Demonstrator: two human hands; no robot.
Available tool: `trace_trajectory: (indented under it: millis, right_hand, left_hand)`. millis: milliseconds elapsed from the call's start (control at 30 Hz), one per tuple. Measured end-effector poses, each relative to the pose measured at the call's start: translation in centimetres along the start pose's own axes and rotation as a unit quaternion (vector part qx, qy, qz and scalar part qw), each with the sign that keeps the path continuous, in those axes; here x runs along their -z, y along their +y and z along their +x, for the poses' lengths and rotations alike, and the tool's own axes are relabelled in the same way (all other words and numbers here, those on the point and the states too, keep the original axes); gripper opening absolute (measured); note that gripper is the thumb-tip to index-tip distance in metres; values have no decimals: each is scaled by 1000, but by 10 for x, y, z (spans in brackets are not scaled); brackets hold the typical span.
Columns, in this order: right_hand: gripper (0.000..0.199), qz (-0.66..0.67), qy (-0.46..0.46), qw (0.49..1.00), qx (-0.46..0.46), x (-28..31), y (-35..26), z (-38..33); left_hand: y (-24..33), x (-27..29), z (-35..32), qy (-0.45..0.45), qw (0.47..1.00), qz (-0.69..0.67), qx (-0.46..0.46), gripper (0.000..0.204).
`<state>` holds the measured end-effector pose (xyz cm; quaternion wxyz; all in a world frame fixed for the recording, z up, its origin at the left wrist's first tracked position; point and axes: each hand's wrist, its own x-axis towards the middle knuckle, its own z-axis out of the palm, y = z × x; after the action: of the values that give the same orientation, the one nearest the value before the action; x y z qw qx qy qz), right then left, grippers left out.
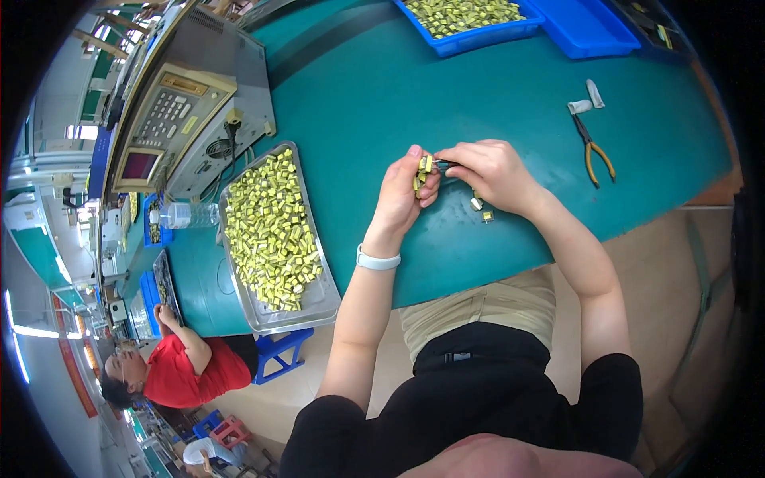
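Note:
Over the green tabletop, my left hand (402,190) is closed round a few small yellow transformers (425,164), with one held up near the thumb tip. My right hand (496,172) pinches a thin dark tool (448,164) whose tip reaches the parts in the left hand. Fingers hide most of this tool, so its exact kind does not show. Just below the right hand, a loose yellow transformer (488,217) lies on the mat, and a whitish piece (476,203) is beside it.
A metal tray (322,296) heaped with yellow transformers stands left. Blue bins (590,36) are at the back, one full of similar parts. Yellow-handled pliers (590,151) and white finger cots (586,102) lie right. A test instrument (179,111), plastic bottle (190,215) and seated co-worker (195,366) are further left.

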<state>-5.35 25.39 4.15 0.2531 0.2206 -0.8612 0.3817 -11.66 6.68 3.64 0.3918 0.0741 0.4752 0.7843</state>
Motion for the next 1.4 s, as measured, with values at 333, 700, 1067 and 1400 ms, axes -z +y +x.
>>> trace_trajectory:
  millis: [333,700,1067,1400]
  right_hand:
    - [25,11,15,997,-71,-4,-1,4]
    - [27,39,12,980,-193,-6,17,-3]
    - [29,35,17,965,-260,-10,25,-1]
    - [29,23,18,970,-243,-12,33,0]
  left_hand:
    - [19,18,-2,33,993,-96,-59,31]
    - [76,61,-75,298,905,217,-213,20]
    - [118,170,-158,558,336,728,-212,28]
    - [-3,-6,-85,100,580,748,-307,66]
